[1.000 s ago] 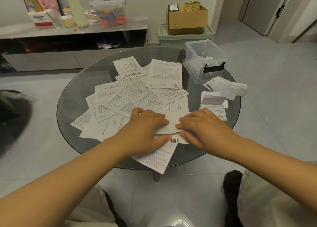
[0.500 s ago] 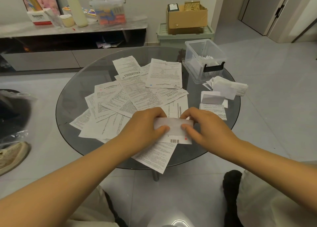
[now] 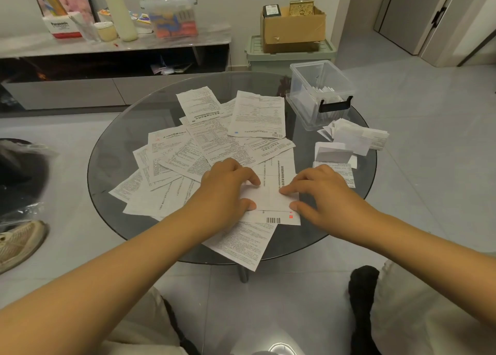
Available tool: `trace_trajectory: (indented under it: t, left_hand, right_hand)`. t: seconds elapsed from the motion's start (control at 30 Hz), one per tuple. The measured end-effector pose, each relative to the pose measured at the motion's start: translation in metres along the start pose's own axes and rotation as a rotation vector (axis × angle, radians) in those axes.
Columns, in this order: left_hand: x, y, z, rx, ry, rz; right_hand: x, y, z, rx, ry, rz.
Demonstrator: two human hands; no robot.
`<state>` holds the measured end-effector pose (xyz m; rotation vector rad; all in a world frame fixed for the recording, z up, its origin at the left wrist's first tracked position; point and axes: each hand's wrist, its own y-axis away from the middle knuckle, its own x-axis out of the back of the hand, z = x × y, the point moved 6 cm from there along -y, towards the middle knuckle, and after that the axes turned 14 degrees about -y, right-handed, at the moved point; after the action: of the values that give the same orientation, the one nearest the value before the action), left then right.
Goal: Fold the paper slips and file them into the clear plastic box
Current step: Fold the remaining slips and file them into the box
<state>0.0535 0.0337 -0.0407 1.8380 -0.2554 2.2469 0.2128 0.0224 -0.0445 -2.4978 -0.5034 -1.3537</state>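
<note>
Both hands are down on one paper slip (image 3: 271,197) at the near edge of the round glass table (image 3: 112,150). The left hand (image 3: 228,190) pinches its left edge between thumb and curled fingers, and the right hand (image 3: 319,190) pinches the right edge the same way, seemingly to keep the halves square while the fold is pressed. Unfolded slips (image 3: 204,150) lie fanned behind, within easy reach. The clear plastic box (image 3: 319,94) stands open at the far right with folded slips (image 3: 326,90) inside; a small stack of folded ones (image 3: 357,137) lies just beside it, probably awaiting filing
</note>
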Motion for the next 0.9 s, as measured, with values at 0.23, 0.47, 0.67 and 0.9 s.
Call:
trace_trajectory:
  t: [0.23,0.47,0.67,0.9]
  left_hand:
    - [0.002,0.008,0.016,-0.183,-0.074,0.109]
    - [-0.002,0.012,0.016,-0.255,-0.058,0.047]
    - [0.003,0.013,0.017,-0.284,-0.041,0.007]
    - [0.001,0.015,0.016,-0.276,-0.009,-0.052]
  right_hand:
    - [0.003,0.012,-0.004,0.016,-0.001,-0.037]
    - [-0.001,0.022,-0.011,0.066,-0.026,-0.142]
    - [0.002,0.022,-0.017,0.189,0.004,-0.104]
    - [0.001,0.021,-0.018,0.2,-0.065,-0.054]
